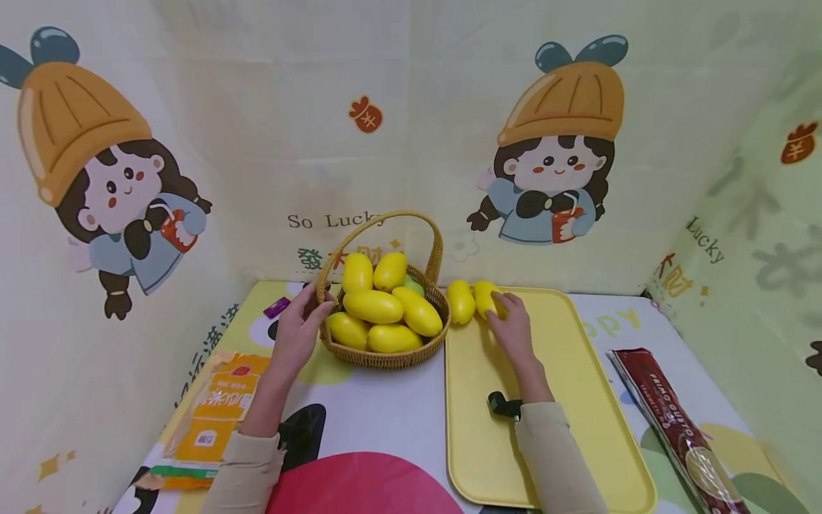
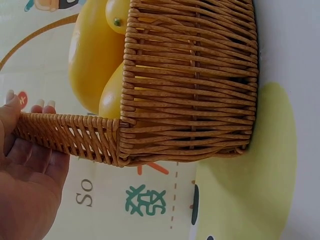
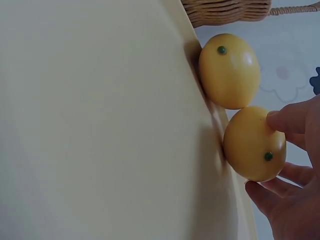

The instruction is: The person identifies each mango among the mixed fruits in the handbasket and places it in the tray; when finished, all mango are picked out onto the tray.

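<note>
A wicker basket [image 1: 385, 359] stands at the back middle, filled with several yellow mangoes [image 1: 372, 307] and something green partly hidden among them. At its left side, my left hand [image 1: 298, 332] holds the lower part of the handle [image 2: 75, 132], thumb on one side and fingers on the other. Right of the basket, two more mangoes lie side by side at the far left corner of the yellow tray [image 1: 559, 357]. My right hand [image 1: 511, 330] grips the right-hand mango [image 3: 255, 145] between thumb and fingers. The other mango [image 3: 230, 72] lies against it, near the basket.
An orange food packet [image 1: 218, 407] lies at the left, with a small purple packet [image 1: 277, 308] behind it. To the right of the tray is a long dark red spaghetti pack [image 1: 674, 428]. A printed cloth wall [image 1: 411, 164] rises just behind the basket.
</note>
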A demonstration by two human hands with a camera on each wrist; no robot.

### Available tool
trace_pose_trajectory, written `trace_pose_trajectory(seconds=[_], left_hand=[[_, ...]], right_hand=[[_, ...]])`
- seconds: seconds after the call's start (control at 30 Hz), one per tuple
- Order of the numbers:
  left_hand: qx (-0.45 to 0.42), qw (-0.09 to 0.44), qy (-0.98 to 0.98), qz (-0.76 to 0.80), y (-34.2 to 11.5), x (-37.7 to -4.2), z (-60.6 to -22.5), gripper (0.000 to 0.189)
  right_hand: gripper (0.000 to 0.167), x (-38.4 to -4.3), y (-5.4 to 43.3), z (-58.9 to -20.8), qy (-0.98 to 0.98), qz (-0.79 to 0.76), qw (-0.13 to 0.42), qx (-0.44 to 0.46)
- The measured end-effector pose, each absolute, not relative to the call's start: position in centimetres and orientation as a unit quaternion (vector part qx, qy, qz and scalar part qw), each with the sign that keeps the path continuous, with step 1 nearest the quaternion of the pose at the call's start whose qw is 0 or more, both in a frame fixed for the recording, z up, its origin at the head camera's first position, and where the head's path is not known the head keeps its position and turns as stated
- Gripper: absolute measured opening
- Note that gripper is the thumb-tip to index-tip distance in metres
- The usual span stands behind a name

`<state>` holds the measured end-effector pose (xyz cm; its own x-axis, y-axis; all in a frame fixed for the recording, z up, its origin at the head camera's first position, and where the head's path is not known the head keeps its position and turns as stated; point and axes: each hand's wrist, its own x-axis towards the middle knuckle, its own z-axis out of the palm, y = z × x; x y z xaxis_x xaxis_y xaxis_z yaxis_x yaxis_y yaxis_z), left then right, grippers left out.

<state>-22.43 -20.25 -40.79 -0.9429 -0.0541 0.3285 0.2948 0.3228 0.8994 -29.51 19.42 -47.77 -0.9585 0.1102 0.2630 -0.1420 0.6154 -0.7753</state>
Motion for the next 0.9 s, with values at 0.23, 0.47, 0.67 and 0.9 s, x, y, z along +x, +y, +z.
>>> trace_pose_trajectory(seconds=[0.23,0.47,0.67,0.9], left_hand=[[-0.075,0.157,-0.799,-0.575,-20.4,-22.5,-40.7,0.044],[-0.076,0.157,-0.798,-0.577,-20.4,-22.5,-40.8,0.045],[-0.082,0.159,-0.799,-0.574,-20.4,-22.5,-40.9,0.045],[-0.078,0.154,-0.802,-0.572,-20.2,-22.4,-40.9,0.045]], right_hand=[[0.046,-29.9,19.2,-47.7,-0.882,0.444,0.158,0.016],[0.044,-29.9,19.1,-47.1,-0.878,0.442,0.182,0.019],[0.045,-29.5,18.5,-46.2,-0.867,0.459,0.188,0.05],[0.045,-28.6,17.1,-45.1,-0.851,0.489,0.163,0.096]])
